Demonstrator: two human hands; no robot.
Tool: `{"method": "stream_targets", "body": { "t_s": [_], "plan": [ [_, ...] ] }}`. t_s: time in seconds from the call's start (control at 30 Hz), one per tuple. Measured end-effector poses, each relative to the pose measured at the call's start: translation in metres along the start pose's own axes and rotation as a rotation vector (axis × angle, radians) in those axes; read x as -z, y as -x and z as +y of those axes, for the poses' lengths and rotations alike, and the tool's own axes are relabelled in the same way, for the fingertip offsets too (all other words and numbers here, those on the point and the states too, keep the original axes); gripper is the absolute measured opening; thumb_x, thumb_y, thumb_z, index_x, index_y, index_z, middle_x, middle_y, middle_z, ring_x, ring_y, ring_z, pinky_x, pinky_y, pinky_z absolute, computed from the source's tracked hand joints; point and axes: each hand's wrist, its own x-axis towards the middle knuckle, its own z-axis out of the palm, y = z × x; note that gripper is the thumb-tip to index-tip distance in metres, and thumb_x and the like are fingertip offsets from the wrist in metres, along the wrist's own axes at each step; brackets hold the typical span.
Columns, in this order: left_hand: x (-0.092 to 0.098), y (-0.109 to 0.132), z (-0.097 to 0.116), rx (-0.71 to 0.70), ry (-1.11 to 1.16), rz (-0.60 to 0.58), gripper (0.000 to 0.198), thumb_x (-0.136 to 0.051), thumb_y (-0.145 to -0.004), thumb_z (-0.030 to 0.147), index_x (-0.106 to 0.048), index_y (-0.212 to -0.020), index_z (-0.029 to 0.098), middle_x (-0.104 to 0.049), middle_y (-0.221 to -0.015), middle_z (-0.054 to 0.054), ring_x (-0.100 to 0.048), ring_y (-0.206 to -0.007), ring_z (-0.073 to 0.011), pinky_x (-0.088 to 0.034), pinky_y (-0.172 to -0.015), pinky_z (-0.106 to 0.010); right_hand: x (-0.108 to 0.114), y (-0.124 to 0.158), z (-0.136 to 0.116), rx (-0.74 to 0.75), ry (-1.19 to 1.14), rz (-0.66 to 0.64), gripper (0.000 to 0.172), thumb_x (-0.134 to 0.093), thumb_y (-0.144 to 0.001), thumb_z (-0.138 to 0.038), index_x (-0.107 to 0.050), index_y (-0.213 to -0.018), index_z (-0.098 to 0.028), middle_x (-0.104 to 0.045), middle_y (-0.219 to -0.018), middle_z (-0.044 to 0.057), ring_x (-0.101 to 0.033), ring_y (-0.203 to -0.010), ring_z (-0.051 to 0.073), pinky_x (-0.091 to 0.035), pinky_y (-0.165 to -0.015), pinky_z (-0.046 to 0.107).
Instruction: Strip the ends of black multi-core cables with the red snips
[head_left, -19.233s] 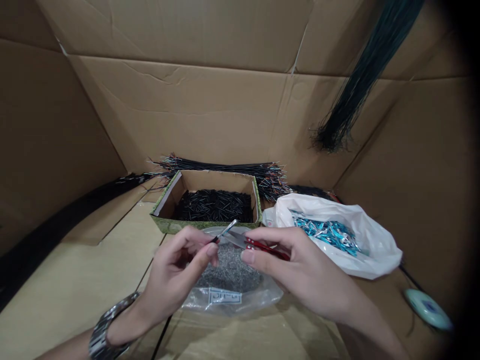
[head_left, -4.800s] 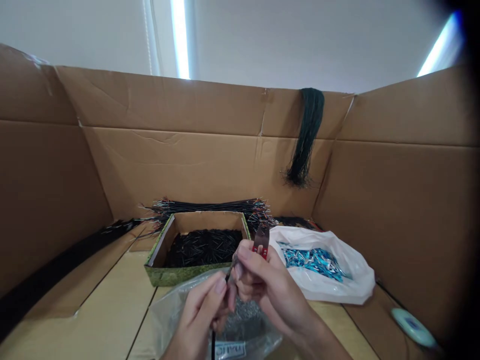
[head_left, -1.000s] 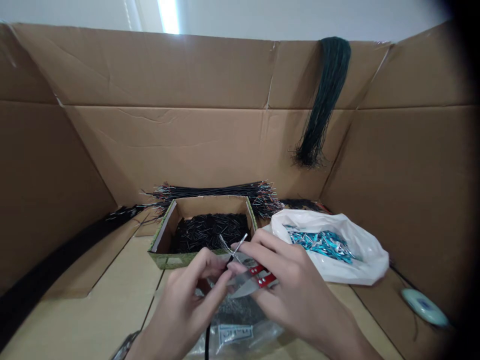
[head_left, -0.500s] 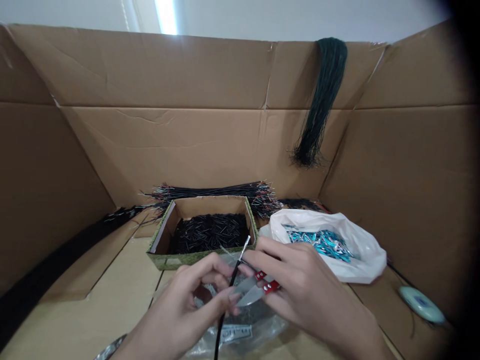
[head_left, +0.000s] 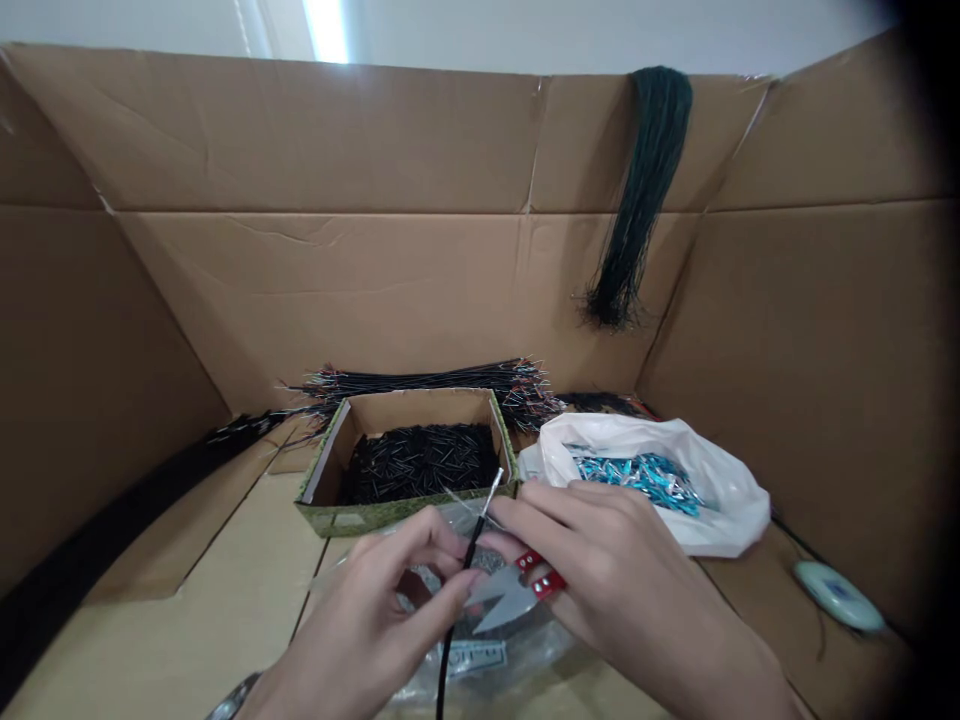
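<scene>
My left hand [head_left: 375, 605] pinches a thin black cable [head_left: 444, 665] between thumb and fingers. The cable slants upward, and its bare silvery end [head_left: 493, 490] sticks out above my fingertips. My right hand [head_left: 611, 560] is closed around small thread snips [head_left: 506, 605] with red grips. Their two blades stand slightly apart and point left, close to my left thumb and the cable. Fingertips of my right hand are beside the upper part of the cable, and a fine pale strand [head_left: 459, 500] runs out to its left. The right palm hides the rest of the snips.
Behind my hands is a green-sided box [head_left: 352, 521] of short black pieces. A white bag [head_left: 739, 520] holds shiny blue pieces. Beneath lies a clear plastic bag [head_left: 525, 675]. Bundled black cables [head_left: 427, 381], hanging dark strands [head_left: 649, 190] and a pale oval object [head_left: 838, 597] surround these. Cardboard walls enclose everything.
The snips' blades have turned a little downward and stand slightly wider apart. My right hand has shifted slightly. The left hand keeps its hold on the cable.
</scene>
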Motion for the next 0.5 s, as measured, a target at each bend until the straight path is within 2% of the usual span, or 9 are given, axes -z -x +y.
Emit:
{"method": "stream_targets", "body": {
  "t_s": [0.17, 0.23, 0.3, 0.4, 0.43, 0.5],
  "plan": [
    [0.004, 0.0, 0.0, 0.022, 0.03, -0.015, 0.024, -0.059, -0.097, 0.045, -0.056, -0.087, 0.023, -0.065, -0.081, 0.001, -0.061, -0.073, -0.0149, -0.044, -0.055, -0.02, -0.001, -0.006, -0.001, 0.041, -0.003, 0.006, 0.017, -0.057, -0.09, -0.003, -0.061, -0.086, -0.019, -0.058, -0.073, -0.002, -0.045, -0.059, 0.017, -0.027, -0.056, 0.033],
    [0.005, 0.001, 0.001, -0.009, 0.072, -0.011, 0.026, -0.059, -0.098, 0.044, -0.056, -0.085, 0.023, -0.064, -0.076, 0.001, -0.06, -0.069, -0.0143, -0.044, -0.055, -0.02, -0.002, -0.009, -0.001, 0.065, -0.009, 0.042, 0.019, -0.053, -0.095, -0.006, -0.061, -0.083, -0.018, -0.058, -0.072, -0.001, -0.043, -0.058, 0.017, -0.026, -0.055, 0.033],
    [0.005, 0.002, 0.002, -0.034, 0.15, -0.001, 0.028, -0.059, -0.098, 0.043, -0.054, -0.081, 0.022, -0.063, -0.071, 0.002, -0.058, -0.064, -0.0129, -0.043, -0.055, -0.021, -0.006, -0.012, -0.001, 0.142, -0.02, 0.108, 0.028, -0.044, -0.102, -0.01, -0.064, -0.083, -0.015, -0.058, -0.069, 0.0, -0.041, -0.056, 0.016, -0.026, -0.054, 0.034],
    [0.003, 0.002, 0.002, -0.021, 0.29, 0.025, 0.03, -0.061, -0.097, 0.042, -0.051, -0.078, 0.021, -0.061, -0.065, 0.004, -0.055, -0.057, -0.0108, -0.042, -0.053, -0.019, -0.017, -0.017, 0.0, 0.263, -0.036, 0.2, 0.04, -0.034, -0.107, -0.014, -0.07, -0.09, -0.009, -0.058, -0.065, 0.001, -0.042, -0.054, 0.016, -0.026, -0.051, 0.034],
    [0.003, 0.002, 0.002, -0.014, 0.324, 0.04, 0.03, -0.062, -0.097, 0.042, -0.051, -0.078, 0.021, -0.06, -0.063, 0.005, -0.055, -0.056, -0.0105, -0.043, -0.053, -0.019, -0.02, -0.018, 0.001, 0.263, -0.041, 0.21, 0.04, -0.034, -0.106, -0.014, -0.071, -0.094, -0.007, -0.059, -0.065, 0.001, -0.043, -0.054, 0.016, -0.027, -0.051, 0.034],
    [0.006, -0.001, 0.001, 0.001, 0.378, 0.08, 0.03, -0.062, -0.097, 0.042, -0.05, -0.079, 0.021, -0.06, -0.061, 0.006, -0.055, -0.054, -0.0105, -0.044, -0.053, -0.019, -0.023, -0.016, 0.001, 0.171, -0.078, 0.187, 0.031, -0.041, -0.105, -0.015, -0.071, -0.105, -0.007, -0.063, -0.069, 0.002, -0.05, -0.058, 0.016, -0.033, -0.053, 0.032]
  ]
}}
